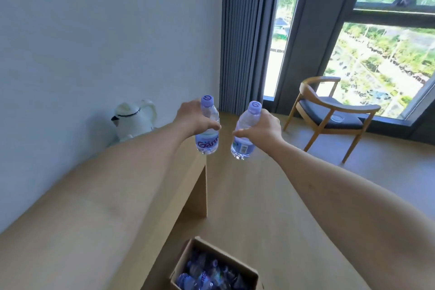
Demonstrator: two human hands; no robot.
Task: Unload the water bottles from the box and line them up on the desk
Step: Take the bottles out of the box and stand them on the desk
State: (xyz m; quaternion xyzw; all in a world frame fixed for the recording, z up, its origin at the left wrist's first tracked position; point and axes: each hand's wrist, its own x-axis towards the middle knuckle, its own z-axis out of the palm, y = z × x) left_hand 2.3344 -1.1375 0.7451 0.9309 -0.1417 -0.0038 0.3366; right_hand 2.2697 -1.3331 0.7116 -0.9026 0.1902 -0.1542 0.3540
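Observation:
My left hand [195,120] grips a clear water bottle [207,141] with a purple cap and label, held upright over the far end of the light wooden desk [131,195]. My right hand [263,128] grips a second such bottle [243,146], tilted a little to the left, in the air just past the desk's right edge. Both arms are stretched out forward. On the floor at the bottom of the view stands an open cardboard box [217,268] with several more bottles inside.
A white electric kettle [134,120] stands on the desk against the wall, left of my left hand. A wooden armchair with a dark seat [329,113] stands by the window at the right. Grey curtains [244,35] hang behind the desk's end.

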